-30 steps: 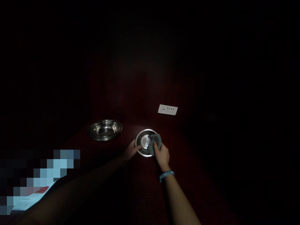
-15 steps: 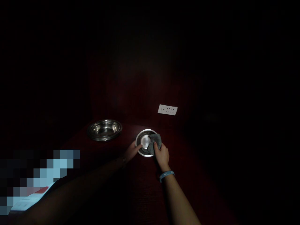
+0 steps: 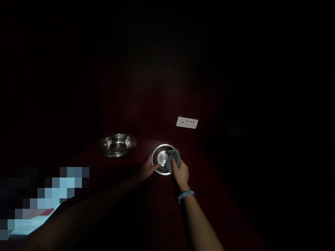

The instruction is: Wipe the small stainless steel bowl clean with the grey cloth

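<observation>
Looks like wiping tbh: left hand (image 3: 147,170) is clamping the bowl (image 3: 161,157), right hand (image 3: 181,175) is pinching the cloth (image 3: 173,159) at its rim, next move probably needing a steady hold.

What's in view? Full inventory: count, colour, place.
Small bowl: one, silver, between both grips
Cloth: one, grey-green, over the bowl's right side
Metal dishes: apparently stacked, count unclear, silver, table's left
Socket plate: one, white, on the wall behind
Wall: one, dark red, behind the table
Table: one, dark red, under the dishes
Pale object: one, bluish-white with red, lower left, partly pixelated
Wristband: one, blue, right wrist
Left grip: one, bare, bowl's left rim
Right grip: one, bare, holding the cloth
</observation>
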Tool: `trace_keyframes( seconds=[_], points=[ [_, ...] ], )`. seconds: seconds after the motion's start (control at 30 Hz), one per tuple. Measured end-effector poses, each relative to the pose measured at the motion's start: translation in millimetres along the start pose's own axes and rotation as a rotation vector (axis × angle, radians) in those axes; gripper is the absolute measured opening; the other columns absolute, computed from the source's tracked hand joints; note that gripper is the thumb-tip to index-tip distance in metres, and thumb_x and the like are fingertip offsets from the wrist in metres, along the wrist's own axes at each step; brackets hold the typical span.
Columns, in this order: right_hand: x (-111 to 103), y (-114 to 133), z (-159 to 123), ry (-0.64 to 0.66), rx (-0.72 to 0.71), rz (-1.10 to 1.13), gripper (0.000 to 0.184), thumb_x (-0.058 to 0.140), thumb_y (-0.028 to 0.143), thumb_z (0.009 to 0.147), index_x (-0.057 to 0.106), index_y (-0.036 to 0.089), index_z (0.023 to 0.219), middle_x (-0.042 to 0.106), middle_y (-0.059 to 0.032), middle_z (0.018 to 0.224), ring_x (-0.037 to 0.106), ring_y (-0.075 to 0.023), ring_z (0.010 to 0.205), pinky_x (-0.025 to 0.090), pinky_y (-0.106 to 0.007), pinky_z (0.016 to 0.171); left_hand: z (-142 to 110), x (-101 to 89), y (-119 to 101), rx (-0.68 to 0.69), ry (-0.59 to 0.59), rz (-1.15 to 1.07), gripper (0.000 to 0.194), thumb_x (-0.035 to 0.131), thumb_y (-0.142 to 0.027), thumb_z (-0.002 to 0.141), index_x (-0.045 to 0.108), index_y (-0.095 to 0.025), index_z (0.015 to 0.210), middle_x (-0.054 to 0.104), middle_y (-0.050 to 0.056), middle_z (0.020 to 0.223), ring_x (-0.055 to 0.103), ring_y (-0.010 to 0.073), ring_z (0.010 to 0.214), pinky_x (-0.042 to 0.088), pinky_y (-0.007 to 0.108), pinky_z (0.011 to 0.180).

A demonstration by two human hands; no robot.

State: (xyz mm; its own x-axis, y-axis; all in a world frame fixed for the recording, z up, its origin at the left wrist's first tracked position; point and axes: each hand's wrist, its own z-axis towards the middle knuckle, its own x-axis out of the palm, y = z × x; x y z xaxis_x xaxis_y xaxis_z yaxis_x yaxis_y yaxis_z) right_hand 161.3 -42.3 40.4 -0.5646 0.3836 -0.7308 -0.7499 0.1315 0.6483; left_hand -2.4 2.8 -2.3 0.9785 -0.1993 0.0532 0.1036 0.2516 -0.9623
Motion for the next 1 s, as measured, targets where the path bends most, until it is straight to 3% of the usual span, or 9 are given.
trace_keyframes(
  seconds=[0.2,0.43,0.73,1.0],
  points=[
    [-0.3,-0.7,0.4,0.005,0.007,-0.013,0.045,0.038,0.052,0.092,0.069,0.021,0.102,0.073,-0.0077,0.092,0.068,-0.0206,0.084,0.047,-0.025,0.069,-2.2,-0.6,-4.1,-0.048,-0.022,0.046,0.065,0.065,-0.023,0.071,0.041,-0.014,0.13,0.055,0.014,0.13,0.05,0.0292,0.124,0.033,0.046,0.111],
    [-1.2,-0.7,0.7,0.015,0.017,-0.027,0.046,0.038,0.053,0.092,0.069,0.019,0.101,0.073,-0.008,0.093,0.068,-0.0199,0.083,0.045,-0.025,0.067,-5.7,-1.8,-12.5,-0.023,0.013,0.051,0.055,0.065,-0.024,0.071,0.043,-0.016,0.122,0.063,0.01,0.115,0.057,0.0268,0.115,0.037,0.044,0.108],
    [-1.2,0.2,-0.2,0.013,0.007,-0.044,0.045,0.038,0.051,0.093,0.069,0.02,0.1,0.073,-0.0077,0.092,0.067,-0.0194,0.083,0.044,-0.024,0.067,1.3,-2.1,2.1,-0.091,-0.045,-0.008,0.078,0.067,-0.022,0.069,0.034,-0.014,0.139,0.054,0.015,0.134,0.045,0.0305,0.131,0.028,0.046,0.114],
    [-1.1,0.3,-0.1,0.005,-0.007,-0.041,0.044,0.038,0.05,0.092,0.069,0.019,0.099,0.072,-0.0091,0.091,0.067,-0.0219,0.082,0.044,-0.027,0.066,2.2,-2.4,-5.5,-0.067,-0.052,-0.042,0.075,0.066,-0.016,0.067,0.042,-0.018,0.138,0.059,0.01,0.131,0.046,0.0301,0.13,0.029,0.044,0.115]
  ],
)
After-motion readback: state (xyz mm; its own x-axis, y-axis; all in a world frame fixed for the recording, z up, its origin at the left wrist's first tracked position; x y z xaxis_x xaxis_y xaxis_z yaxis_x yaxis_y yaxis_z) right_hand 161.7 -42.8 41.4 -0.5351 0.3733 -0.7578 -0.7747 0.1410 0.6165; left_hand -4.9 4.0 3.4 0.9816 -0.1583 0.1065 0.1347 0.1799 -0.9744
